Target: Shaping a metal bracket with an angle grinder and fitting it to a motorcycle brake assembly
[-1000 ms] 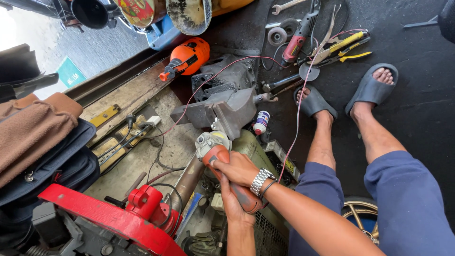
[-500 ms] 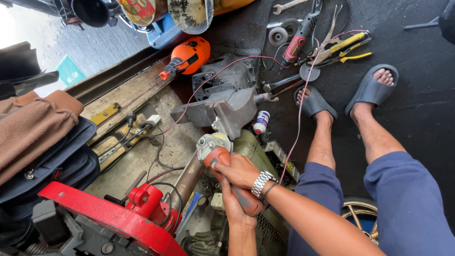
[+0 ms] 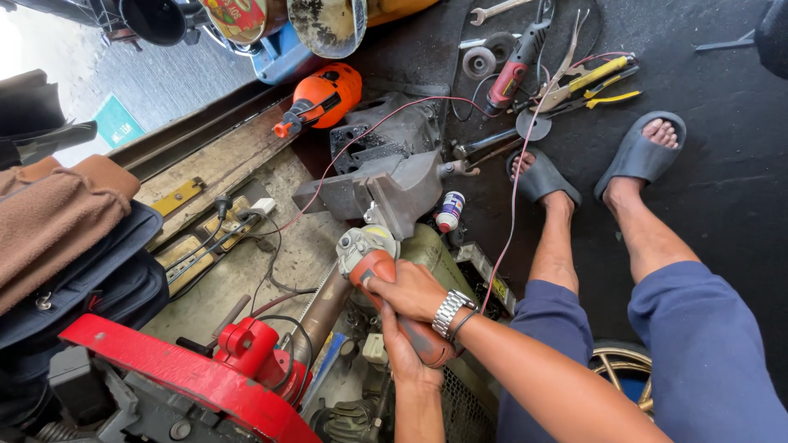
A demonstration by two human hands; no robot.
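Both my hands hold an angle grinder (image 3: pixel 365 246) with a grey gear head and an orange-red body. My right hand (image 3: pixel 410 291), a metal watch on its wrist, wraps the body just behind the head. Lower down, my left hand (image 3: pixel 402 357) grips the rear of the body from underneath. The grinder's head sits against a grey metal casting (image 3: pixel 394 193), above a rusty pipe (image 3: pixel 324 308) and an olive-green housing (image 3: pixel 431 250). The disc is hidden from me.
An orange power tool (image 3: pixel 324 98), a red-handled tool (image 3: pixel 513 74), yellow-handled pliers (image 3: pixel 595 82), a wrench (image 3: pixel 492 10) and a small spray can (image 3: pixel 449 212) lie around. My feet in grey slides (image 3: pixel 640 152) rest at right. A red machine frame (image 3: pixel 189 381) stands at lower left. A thin red cable (image 3: pixel 513 205) crosses the floor.
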